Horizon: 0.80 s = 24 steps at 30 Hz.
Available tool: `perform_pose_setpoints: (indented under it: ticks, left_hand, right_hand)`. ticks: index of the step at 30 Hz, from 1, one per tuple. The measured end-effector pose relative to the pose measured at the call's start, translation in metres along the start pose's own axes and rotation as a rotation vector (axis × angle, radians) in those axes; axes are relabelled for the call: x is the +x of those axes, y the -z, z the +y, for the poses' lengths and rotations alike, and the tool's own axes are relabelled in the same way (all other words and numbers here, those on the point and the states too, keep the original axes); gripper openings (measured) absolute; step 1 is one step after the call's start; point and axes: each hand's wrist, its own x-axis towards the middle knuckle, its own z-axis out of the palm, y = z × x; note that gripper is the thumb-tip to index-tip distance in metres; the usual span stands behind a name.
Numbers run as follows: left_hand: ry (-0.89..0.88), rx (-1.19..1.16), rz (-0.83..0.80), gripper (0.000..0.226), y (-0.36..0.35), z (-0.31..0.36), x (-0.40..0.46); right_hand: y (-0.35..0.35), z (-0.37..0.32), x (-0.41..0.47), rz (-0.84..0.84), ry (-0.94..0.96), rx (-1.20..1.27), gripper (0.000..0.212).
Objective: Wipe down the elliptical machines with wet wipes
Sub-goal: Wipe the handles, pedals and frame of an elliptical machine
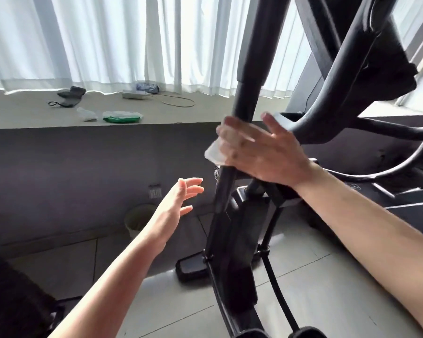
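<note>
While the right hand (pixel 259 152) curls its fingers (pixel 226 132) round a white wet wipe (pixel 214 154) on the black elliptical upright tube (pixel 248 93), the left hand (pixel 178 198) hangs open at 7 o'clock; wiping looks mid-course, lower frame probably pending.

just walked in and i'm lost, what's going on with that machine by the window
A person is wiping down an elliptical machine. Their right hand presses a wet wipe around the black upright bar, fingers wrapped over it. The left hand hovers open beside the bar lower down, touching nothing. On the window ledge behind lies a green pack of wipes, beside a crumpled clear wrapper. A bin stands on the floor below.
</note>
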Motion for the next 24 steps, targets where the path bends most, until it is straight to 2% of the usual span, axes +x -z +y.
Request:
perform_pose_setpoints:
  ticks: [3,6,9,11,15,16,18,20,21,24]
  left_hand:
    - [0.007,0.000,0.006,0.056,0.000,0.002,0.002]
    - [0.018,-0.003,0.029,0.056,0.003,0.000,0.001]
    - [0.045,0.020,0.058,0.057,0.006,-0.003,-0.004]
    - [0.074,0.036,0.066,0.056,0.008,-0.006,-0.011]
    - [0.122,0.069,0.063,0.058,0.010,-0.014,-0.026]
    - [0.126,0.076,0.076,0.057,0.012,-0.015,-0.029]
    - [0.144,0.096,0.103,0.054,0.015,-0.019,-0.034]
    - [0.171,0.127,0.115,0.041,0.014,-0.025,-0.038]
    - [0.193,0.143,0.104,0.033,0.012,-0.028,-0.039]
    - [0.240,0.154,0.036,0.013,-0.001,-0.040,-0.043]
  right_hand:
    - [0.000,0.019,0.010,0.049,-0.125,0.019,0.020]
    - [-0.005,-0.014,-0.006,0.055,-0.129,0.124,0.019]
    - [-0.009,-0.054,-0.032,0.010,0.043,0.152,0.023]
    - [-0.013,-0.077,-0.045,-0.076,0.214,0.188,0.024]
    - [-0.018,-0.112,-0.065,-0.240,0.479,0.166,0.052]
    - [-0.017,-0.116,-0.068,-0.266,0.520,0.156,0.051]
    - [-0.013,-0.123,-0.070,-0.265,0.553,0.148,0.036]
    - [-0.003,-0.129,-0.072,-0.229,0.462,0.265,0.023]
    - [0.004,-0.133,-0.072,-0.196,0.336,0.379,0.023]
    - [0.035,-0.145,-0.067,-0.148,-0.269,0.784,0.025]
